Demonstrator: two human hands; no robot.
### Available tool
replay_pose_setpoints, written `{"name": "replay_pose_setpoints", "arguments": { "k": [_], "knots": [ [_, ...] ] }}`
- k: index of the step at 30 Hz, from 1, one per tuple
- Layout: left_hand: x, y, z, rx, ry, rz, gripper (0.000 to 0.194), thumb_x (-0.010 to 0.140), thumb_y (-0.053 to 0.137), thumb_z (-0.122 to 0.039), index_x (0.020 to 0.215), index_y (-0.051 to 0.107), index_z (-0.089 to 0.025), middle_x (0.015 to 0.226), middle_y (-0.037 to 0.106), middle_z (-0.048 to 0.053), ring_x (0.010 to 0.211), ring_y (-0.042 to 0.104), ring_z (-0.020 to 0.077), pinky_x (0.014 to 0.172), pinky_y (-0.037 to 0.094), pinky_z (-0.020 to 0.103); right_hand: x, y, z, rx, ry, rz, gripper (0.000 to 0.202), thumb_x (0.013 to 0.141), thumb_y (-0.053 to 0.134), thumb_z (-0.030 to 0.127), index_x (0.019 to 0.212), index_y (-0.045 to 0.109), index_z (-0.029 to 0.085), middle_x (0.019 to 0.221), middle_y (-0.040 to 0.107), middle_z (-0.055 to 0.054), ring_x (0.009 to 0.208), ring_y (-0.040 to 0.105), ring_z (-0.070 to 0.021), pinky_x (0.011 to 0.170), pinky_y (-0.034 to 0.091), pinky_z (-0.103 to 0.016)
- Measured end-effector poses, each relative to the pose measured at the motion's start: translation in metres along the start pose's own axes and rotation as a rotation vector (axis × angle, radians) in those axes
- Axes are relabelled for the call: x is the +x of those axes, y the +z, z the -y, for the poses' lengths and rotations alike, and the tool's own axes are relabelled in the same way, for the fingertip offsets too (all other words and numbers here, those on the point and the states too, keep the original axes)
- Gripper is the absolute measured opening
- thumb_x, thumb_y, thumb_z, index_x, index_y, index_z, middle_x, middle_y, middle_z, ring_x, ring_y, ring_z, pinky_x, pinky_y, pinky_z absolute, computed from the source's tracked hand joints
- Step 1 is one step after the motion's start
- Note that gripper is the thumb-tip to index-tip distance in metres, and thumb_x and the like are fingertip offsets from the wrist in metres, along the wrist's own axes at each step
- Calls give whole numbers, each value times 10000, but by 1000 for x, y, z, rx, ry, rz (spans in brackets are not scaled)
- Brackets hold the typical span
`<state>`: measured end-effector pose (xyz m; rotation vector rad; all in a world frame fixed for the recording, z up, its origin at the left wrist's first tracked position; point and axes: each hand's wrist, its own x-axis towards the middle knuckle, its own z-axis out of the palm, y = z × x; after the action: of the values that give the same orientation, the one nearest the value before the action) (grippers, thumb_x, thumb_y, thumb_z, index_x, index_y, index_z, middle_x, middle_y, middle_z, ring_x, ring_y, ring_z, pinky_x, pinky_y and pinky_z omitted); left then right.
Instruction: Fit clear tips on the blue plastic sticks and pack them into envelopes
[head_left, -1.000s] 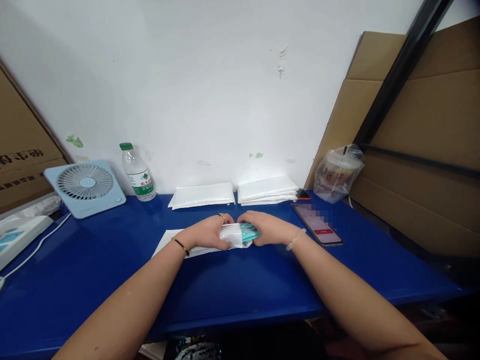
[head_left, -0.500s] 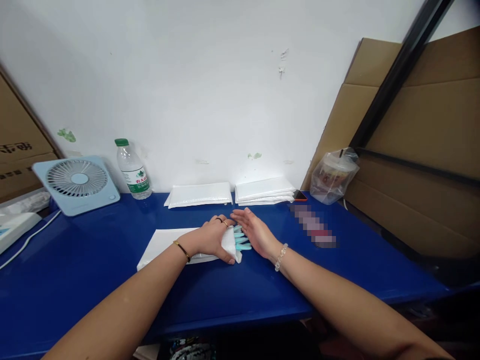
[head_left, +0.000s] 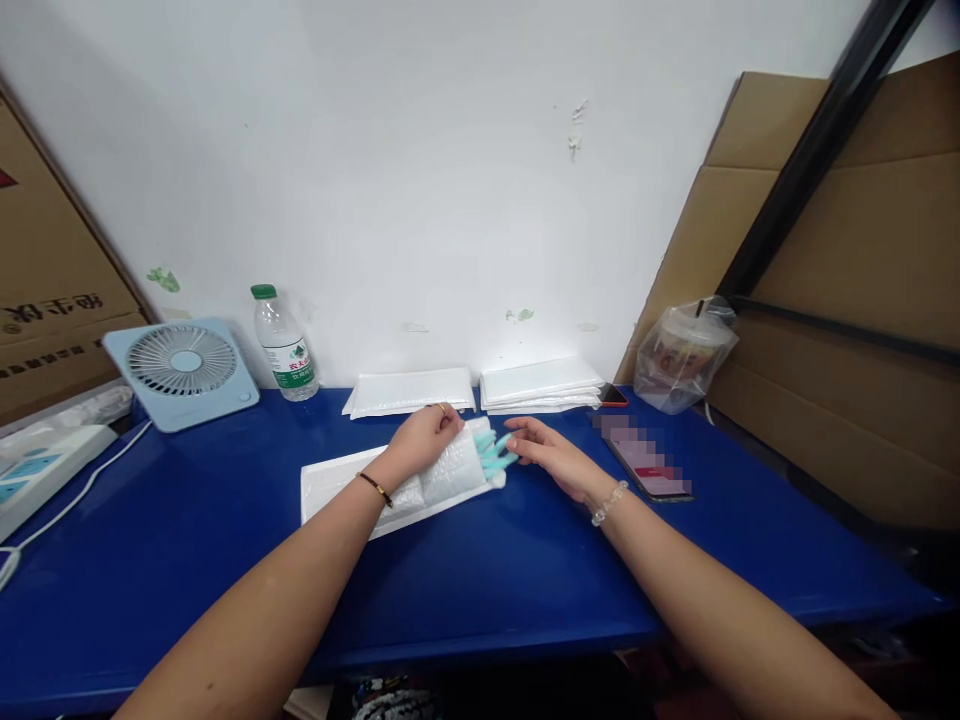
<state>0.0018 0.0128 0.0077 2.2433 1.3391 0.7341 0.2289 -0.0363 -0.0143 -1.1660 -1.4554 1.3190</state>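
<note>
1. The white bubble mailer (head_left: 452, 470) lies flat and slightly askew on the blue worktop (head_left: 480, 590), nearer the person than the two piles of white padded envelopes (head_left: 412, 388) (head_left: 540, 382).
2. The left hand (head_left: 424, 440) grasps the mailer's far edge near its mouth; the right hand (head_left: 551, 458) is half open, fingertips at the teal pieces (head_left: 493, 455) poking out—whether it pinches them, I cannot tell.
3. The mailer looks light, soft and slightly slick, likely to buckle under a one-sided push.
4. The teal pieces seem thin and bendy—best taken together, gently, with the mailer's mouth steadied at both edges.
</note>
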Motion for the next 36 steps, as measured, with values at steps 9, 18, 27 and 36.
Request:
{"name": "replay_pose_setpoints", "arguments": {
  "k": [9, 18, 27, 36],
  "knots": [
    [-17, -46, -34, -321, 48, -504, 223, 860, 481, -400, 821, 539, -188, 717, 528, -15, 633, 460, 121, 586, 359, 233, 11, 27, 63, 208, -392, -120, 446, 707, 711, 306, 1069, 467, 214, 725, 576, 40, 602, 557, -106, 605, 479, -264],
    [-43, -77, -52, -730, 215, -783, 179, 840, 576, -369, 860, 558, -192, 786, 530, -12, 699, 477, 102, 624, 382, 194, -6, 43, 165, -216, -758, -76, 314, 844, 572, 250, 1137, 465, 221, 761, 568, 13, 687, 550, -121, 625, 478, -276],
    [-40, -73, -47, -839, 229, -736, 175, 838, 590, -357, 853, 564, -184, 788, 539, -12, 713, 489, 97, 639, 399, 192, -8, 56, 172, -456, -866, -140, 206, 878, 529, 240, 1076, 576, 214, 724, 538, 12, 667, 504, -116, 621, 432, -272],
    [-38, -65, -46, -868, 224, -683, 187, 838, 585, -372, 848, 548, -188, 773, 519, -17, 682, 470, 95, 619, 392, 187, 7, 62, 184, -446, -864, -130, 136, 761, 673, 310, 779, 608, 192, 945, 545, -27, 821, 525, -144, 684, 437, -296]
  ]
}}
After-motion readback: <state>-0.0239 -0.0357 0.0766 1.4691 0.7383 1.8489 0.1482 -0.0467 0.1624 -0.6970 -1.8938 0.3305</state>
